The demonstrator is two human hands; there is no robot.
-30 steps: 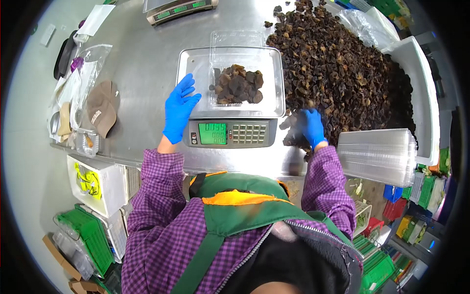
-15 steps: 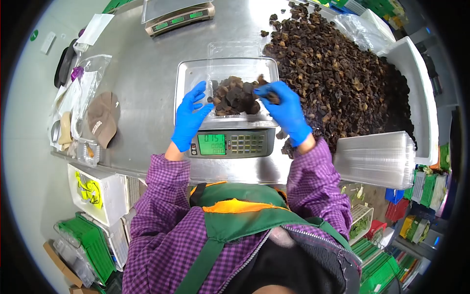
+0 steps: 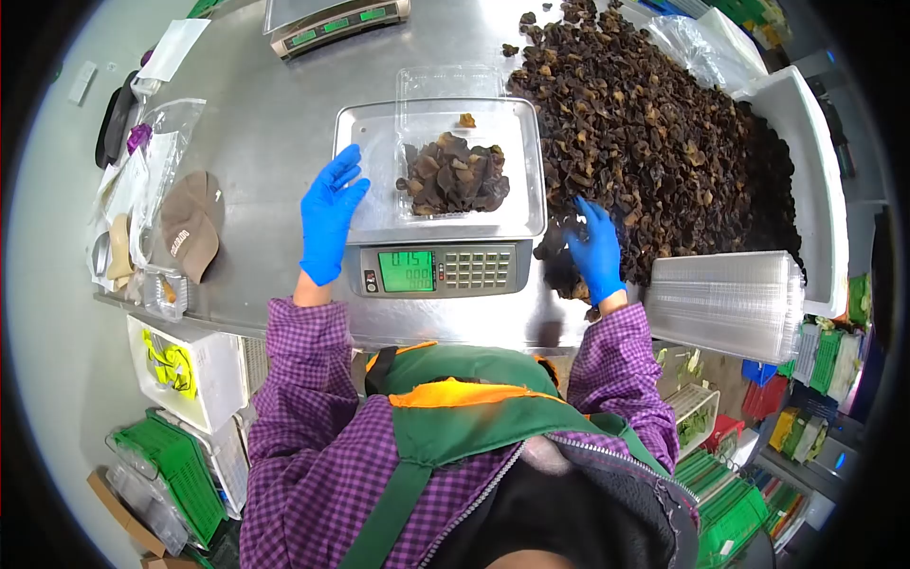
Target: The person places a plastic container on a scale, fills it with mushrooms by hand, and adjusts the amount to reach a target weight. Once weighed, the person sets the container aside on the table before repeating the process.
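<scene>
A clear plastic box (image 3: 406, 114) with its lid folded back lies on the scale's metal tray (image 3: 365, 213). Dark dried mushroom pieces (image 3: 457, 175) fill the box, and one small piece (image 3: 467, 120) lies near its hinge. The green scale display (image 3: 406, 272) is lit. My blue-gloved left hand (image 3: 328, 216) is left of the tray, fingers apart and empty. My blue-gloved right hand (image 3: 597, 251) is at the lower left edge of the large mushroom heap (image 3: 645, 142), its fingers spread, with blurred dark pieces beside them.
Stacked clear plastic boxes (image 3: 725, 303) stand at the table's right front. A white foam box (image 3: 823, 209) borders the heap. Another scale (image 3: 336, 27) is at the back. On the left lie a brown cap (image 3: 191, 223) and plastic bags (image 3: 180, 123).
My right hand has moved from above the box to the heap and opened, letting go of the pieces it held. My left hand has drawn back to the left, away from the box.
</scene>
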